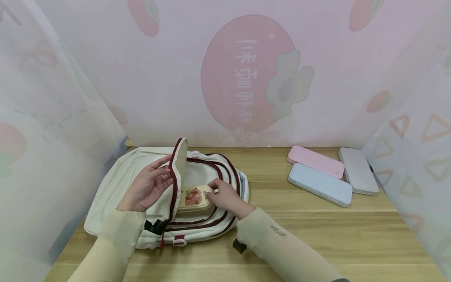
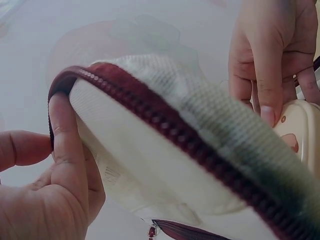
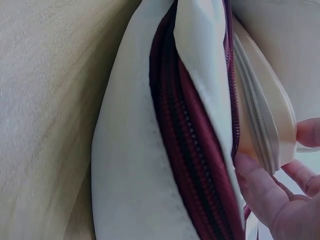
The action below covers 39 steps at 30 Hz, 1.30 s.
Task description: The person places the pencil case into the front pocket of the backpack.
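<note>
A white backpack [image 1: 121, 180] with dark red zips lies flat on the wooden table. My left hand [image 1: 149, 188] pinches the zipped edge of its front flap [image 1: 178, 172] and holds it raised. Inside the opened pocket sits a cream zip-up pencil case [image 1: 193, 197] with a cartoon animal picture; the flap hides its left end. At the right end of that case, my right hand [image 1: 227, 197] grips it between thumb and fingers. The right wrist view shows the case's zip [image 3: 257, 107] along its side, beside the pocket's dark red zip [image 3: 192, 135].
Toward the back right of the table lie a pink case [image 1: 316, 161], a light blue case [image 1: 320, 185] and a pale grey case [image 1: 358, 171], close together. A printed curtain [image 1: 169, 98] stands behind the table and at both sides.
</note>
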Available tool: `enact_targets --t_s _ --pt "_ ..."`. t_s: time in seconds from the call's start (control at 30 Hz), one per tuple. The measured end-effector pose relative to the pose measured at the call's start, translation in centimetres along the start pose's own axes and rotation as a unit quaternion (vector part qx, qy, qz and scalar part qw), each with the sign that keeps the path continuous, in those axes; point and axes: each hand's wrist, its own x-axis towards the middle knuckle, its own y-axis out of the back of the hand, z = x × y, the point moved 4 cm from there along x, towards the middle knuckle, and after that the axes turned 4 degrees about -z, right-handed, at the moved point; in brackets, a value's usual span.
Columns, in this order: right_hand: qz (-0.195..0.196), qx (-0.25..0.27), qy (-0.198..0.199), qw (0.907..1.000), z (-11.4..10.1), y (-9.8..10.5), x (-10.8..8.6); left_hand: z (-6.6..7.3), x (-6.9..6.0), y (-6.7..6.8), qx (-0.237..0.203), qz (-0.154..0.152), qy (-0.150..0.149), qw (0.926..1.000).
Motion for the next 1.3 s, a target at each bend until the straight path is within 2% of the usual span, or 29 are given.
enact_targets --t_s 0.17,0.27,0.4,0.63,0.73,0.87,0.93,1.3 --pt "-0.003 0.008 -0.007 0.9999 -0.1 -0.5 0.1 0.0 0.0 0.0 0.003 0.005 0.001 1.0" --pt "-0.01 0.045 -0.017 0.9988 0.0 -0.9 0.1 0.0 0.0 0.1 -0.001 0.004 -0.001 1.0" --pt "-0.03 0.111 -0.031 0.9929 0.2 -1.6 0.1 0.1 -0.1 0.2 -0.012 -0.001 -0.004 0.9999" --pt "-0.039 0.149 -0.041 0.9873 0.6 -2.3 0.3 0.1 -0.2 0.3 -0.007 0.001 -0.004 1.0" --pt "-0.042 0.126 -0.039 0.9903 0.7 -2.4 0.3 0.1 -0.3 0.4 -0.007 0.005 -0.003 1.0" --pt "-0.03 0.031 -0.02 0.9989 1.0 -1.9 0.3 0.3 -0.3 0.4 -0.007 0.003 -0.006 1.0" --pt "-0.023 0.006 -0.008 0.9997 1.0 -1.5 0.2 0.3 -0.3 0.5 -0.005 0.002 -0.007 1.0" --pt "-0.017 0.005 0.006 0.9998 1.2 1.3 -1.3 0.7 -0.8 0.9 0.001 0.001 -0.011 0.9999"
